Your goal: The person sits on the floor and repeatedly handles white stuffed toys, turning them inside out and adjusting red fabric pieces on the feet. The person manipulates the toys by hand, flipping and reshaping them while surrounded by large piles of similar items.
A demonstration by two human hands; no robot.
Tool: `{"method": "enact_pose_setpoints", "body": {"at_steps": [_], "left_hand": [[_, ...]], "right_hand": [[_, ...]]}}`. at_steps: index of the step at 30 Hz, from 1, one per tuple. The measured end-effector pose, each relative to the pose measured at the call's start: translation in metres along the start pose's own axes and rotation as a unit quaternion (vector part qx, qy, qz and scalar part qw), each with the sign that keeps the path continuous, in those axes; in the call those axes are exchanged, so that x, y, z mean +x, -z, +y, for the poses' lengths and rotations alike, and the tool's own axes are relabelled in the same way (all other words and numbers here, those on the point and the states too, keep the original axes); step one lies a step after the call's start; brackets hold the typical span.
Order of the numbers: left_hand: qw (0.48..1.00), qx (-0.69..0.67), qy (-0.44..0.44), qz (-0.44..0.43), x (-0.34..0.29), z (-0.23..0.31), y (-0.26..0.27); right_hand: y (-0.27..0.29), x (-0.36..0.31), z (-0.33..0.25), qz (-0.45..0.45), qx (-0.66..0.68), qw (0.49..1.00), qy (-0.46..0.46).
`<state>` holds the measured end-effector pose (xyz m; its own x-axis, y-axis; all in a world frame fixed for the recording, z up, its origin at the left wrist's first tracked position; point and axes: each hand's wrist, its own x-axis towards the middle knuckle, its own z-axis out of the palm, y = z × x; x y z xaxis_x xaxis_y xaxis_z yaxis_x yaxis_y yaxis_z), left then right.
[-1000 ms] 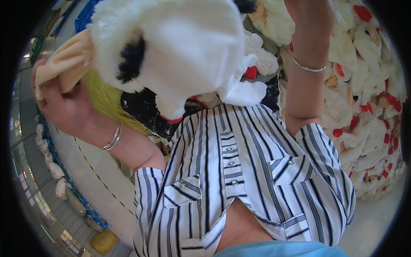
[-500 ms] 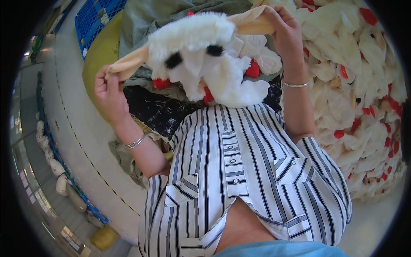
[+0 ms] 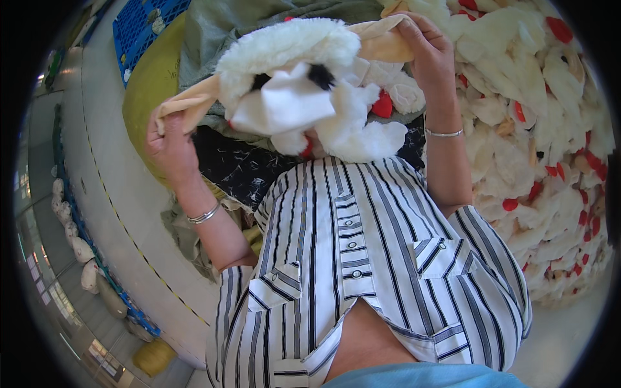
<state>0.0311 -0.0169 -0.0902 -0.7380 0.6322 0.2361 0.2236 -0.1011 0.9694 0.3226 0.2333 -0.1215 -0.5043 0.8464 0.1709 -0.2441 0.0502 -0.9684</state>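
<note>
A limp, unstuffed plush animal skin [image 3: 284,46] with white fur, beige ears and black eye patches is stretched between my hands. My left hand [image 3: 173,145] is closed on the tip of one ear. The other ear is pinched in my right hand [image 3: 428,48], a little higher up. Smooth white cloth [image 3: 288,100] hangs from the face between the eye patches and partly covers them. Just below, another white furry plush piece [image 3: 369,132] lies against my lap, with a red heart-shaped piece [image 3: 383,103] beside it.
A large heap of white plush skins [image 3: 537,129] with red parts rises on the right. Behind my hands lie a grey-green cloth sack [image 3: 217,39] and a yellow-green sack [image 3: 150,90]. A blue plastic crate [image 3: 139,32] stands at the far left. Several bundles line the left wall.
The white cloth on the face has flared out toward me, covering more of the eye patches. Both hands keep hold of the ears, with only a slight shift.
</note>
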Motion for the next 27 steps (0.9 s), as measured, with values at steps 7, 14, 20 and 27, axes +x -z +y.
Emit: {"method": "enact_pose_setpoints", "body": {"at_steps": [7,14,20,27], "left_hand": [[0.992,-0.113,-0.012,0.048,0.0,0.003,0.002],[0.997,-0.039,0.034,-0.059,-0.001,0.0,-0.058],[0.991,0.04,0.004,-0.124,-0.015,0.019,-0.095],[0.961,0.124,0.003,-0.248,-0.028,0.035,-0.089]], "right_hand": [[0.005,0.019,-0.01,0.048,0.087,0.995,-0.025],[-0.033,0.033,-0.012,0.033,-0.085,0.994,0.063],[-0.096,-0.045,-0.031,-0.334,-0.048,0.933,-0.127],[-0.111,-0.048,-0.014,-0.141,0.065,0.973,-0.173]]}}
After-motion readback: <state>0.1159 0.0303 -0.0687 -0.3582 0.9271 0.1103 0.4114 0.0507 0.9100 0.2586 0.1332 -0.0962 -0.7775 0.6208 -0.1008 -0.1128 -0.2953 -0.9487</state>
